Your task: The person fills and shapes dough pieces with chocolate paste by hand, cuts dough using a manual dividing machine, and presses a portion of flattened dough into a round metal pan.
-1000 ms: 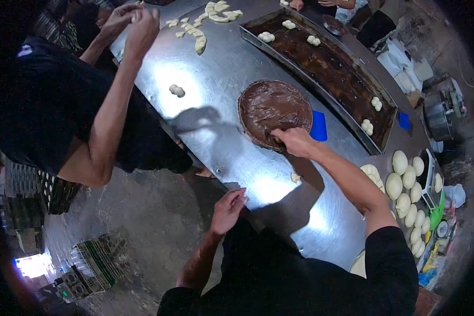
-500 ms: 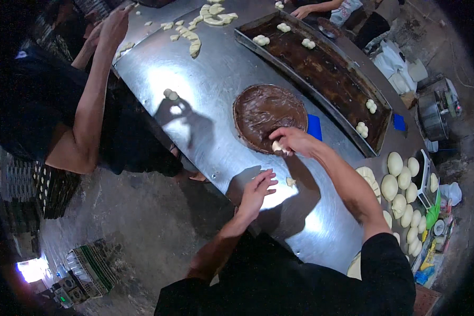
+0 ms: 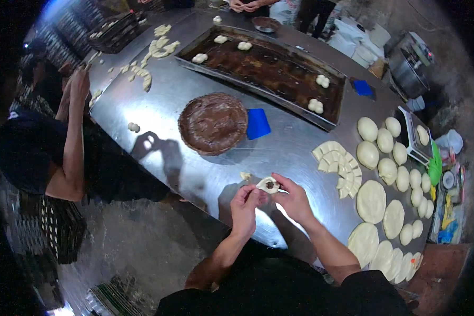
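Between my two hands, above the metal table, is a small flattened piece of pale dough (image 3: 265, 184) with a dab of brown filling in its middle. My left hand (image 3: 244, 210) pinches its left edge, and my right hand (image 3: 294, 201) grips the right side. A scrap of dough (image 3: 245, 176) lies on the table just beyond them. Farther off stands a round bowl (image 3: 181, 126) full of brown paste (image 3: 211, 120), with a blue scraper (image 3: 258, 124) against its right side.
A long oiled baking tray (image 3: 279, 105) holds several clustered dough buns. Cut dough (image 3: 338, 162), dough balls (image 3: 367, 155) and flattened rounds (image 3: 371, 201) cover the right side, near a scale (image 3: 413, 139). A co-worker's arm (image 3: 75, 142) is at the left; another person's hands (image 3: 250, 5) are across the table.
My right hand has come back from the bowl with the dough piece, and my left hand has closed on it too. Brown filling now shows on the dough. The view has swung right.
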A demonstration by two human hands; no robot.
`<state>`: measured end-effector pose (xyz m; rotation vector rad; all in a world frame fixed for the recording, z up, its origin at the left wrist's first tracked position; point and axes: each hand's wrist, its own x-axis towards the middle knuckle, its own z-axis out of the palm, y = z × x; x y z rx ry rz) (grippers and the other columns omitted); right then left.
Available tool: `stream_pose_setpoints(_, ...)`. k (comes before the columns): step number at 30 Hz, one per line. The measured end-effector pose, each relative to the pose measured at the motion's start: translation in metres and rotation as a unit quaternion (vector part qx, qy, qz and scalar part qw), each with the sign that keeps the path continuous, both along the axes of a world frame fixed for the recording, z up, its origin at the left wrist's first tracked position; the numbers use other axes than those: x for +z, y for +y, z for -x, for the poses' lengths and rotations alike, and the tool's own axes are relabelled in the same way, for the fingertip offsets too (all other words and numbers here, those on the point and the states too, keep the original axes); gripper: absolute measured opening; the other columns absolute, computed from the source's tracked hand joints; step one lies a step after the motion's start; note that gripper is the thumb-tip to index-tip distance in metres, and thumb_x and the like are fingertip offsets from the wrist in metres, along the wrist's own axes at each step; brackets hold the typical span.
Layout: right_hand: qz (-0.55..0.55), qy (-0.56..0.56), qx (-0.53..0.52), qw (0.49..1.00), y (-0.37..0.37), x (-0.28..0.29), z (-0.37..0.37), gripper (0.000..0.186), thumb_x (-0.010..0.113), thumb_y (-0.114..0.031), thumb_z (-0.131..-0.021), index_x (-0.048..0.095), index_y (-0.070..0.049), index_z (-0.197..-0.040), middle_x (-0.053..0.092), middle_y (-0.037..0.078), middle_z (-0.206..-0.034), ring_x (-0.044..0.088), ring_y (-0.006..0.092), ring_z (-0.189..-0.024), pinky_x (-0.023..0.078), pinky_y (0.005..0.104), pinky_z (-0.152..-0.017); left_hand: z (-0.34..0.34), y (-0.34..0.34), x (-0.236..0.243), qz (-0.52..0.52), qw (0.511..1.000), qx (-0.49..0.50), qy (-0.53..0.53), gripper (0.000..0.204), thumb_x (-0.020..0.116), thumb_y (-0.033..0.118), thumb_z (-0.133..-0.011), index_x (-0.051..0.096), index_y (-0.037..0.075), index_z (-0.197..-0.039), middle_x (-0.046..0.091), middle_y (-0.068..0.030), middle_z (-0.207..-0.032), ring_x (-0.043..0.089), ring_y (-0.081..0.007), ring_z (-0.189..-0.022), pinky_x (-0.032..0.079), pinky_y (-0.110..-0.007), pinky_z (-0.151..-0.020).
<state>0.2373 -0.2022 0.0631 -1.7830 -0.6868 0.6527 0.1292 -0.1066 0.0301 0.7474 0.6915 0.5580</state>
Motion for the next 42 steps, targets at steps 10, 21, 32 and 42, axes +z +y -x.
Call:
stream_pose_setpoints(10,0.036,-0.209,0.019,0.977,-0.08,0.053,-0.002,0.012,0.067,-0.008,-0.081,0.067,-0.006,-0.093,0.062,0.012,-0.082,0.065,0.0241,-0.071,0.053,0.0323,-0.063,-0.009,-0.035,0.026,-0.014,0.966,-0.233,-0.11,0.017,0.059,0.002,-0.088,0.057,0.002,-0.106,0.06,-0.0097,-0.111,0.059,-0.0175,-0.098,0.05,-0.031,-0.082)
stream_pose_setpoints(21,0.039,-0.296,-0.124,0.946,-0.159,-0.013,0.016,0.016,0.064,0.002,-0.075,0.058,-0.003,-0.089,0.057,0.012,-0.091,0.062,0.0288,-0.077,0.052,0.0364,-0.064,-0.063,-0.095,-0.033,0.012,0.872,-0.49,-0.004,0.027,0.064,-0.005,-0.084,0.058,0.001,-0.11,0.061,-0.0076,-0.103,0.057,-0.0134,-0.098,0.049,-0.027,-0.086)
stream_pose_setpoints(32,0.23,-0.299,-0.249,0.892,-0.238,-0.085,0.056,0.023,0.059,0.002,-0.074,0.064,-0.004,-0.096,0.059,0.013,-0.107,0.055,0.0333,-0.102,0.045,0.042,-0.086,-0.243,-0.167,-0.107,-0.737,0.581,-0.313,0.144,0.027,0.063,0.02,-0.081,0.062,0.0,-0.1,0.061,-0.0198,-0.092,0.061,-0.0362,-0.085,0.049,-0.045,-0.074)
stream_pose_setpoints(42,0.214,-0.345,-0.283,0.869,-0.254,-0.121,0.002,0.006,0.063,-0.005,-0.079,0.062,-0.006,-0.085,0.059,0.011,-0.09,0.056,0.0295,-0.088,0.043,0.0436,-0.086,-0.14,-0.086,-0.055,-0.564,0.78,-0.243,0.118,0.017,0.06,0.008,-0.08,0.056,0.004,-0.095,0.064,-0.0128,-0.084,0.064,-0.029,-0.081,0.049,-0.043,-0.071)
